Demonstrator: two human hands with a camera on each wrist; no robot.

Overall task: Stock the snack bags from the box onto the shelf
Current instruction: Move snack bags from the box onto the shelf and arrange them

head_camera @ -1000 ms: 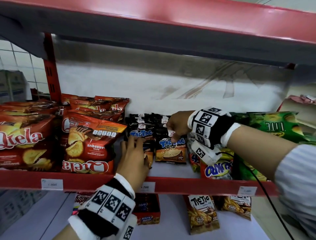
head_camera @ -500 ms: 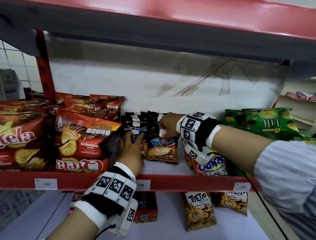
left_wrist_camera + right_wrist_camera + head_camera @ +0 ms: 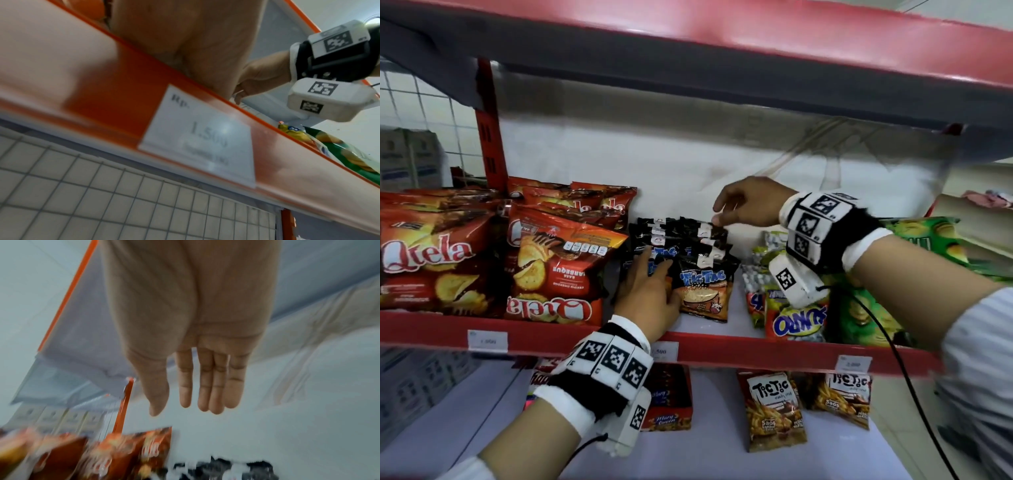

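Observation:
Small black and orange Tic Tac snack bags (image 3: 703, 284) stand in two rows in the middle of the red-edged shelf (image 3: 739, 353). My left hand (image 3: 650, 284) lies over the left row with straight fingers pressing the bags; the left wrist view shows only its palm (image 3: 185, 40) above the shelf edge. My right hand (image 3: 736, 209) hovers just above the back of the right row, holding nothing. Its fingers (image 3: 205, 386) are straight in the right wrist view, with the black bags (image 3: 222, 469) blurred below. No box is in view.
Large red Qtela bags (image 3: 558, 267) crowd the left of the shelf; Sunro bags (image 3: 794, 318) and green bags (image 3: 866, 315) fill the right. The upper shelf (image 3: 722, 44) hangs close overhead. The lower shelf carries TicTic bags (image 3: 774, 411) and a red box (image 3: 671, 401).
My right hand has let go of the top of a Tic Tac bag and risen above the row, fingers now straight. The left hand stays pressed on the left row.

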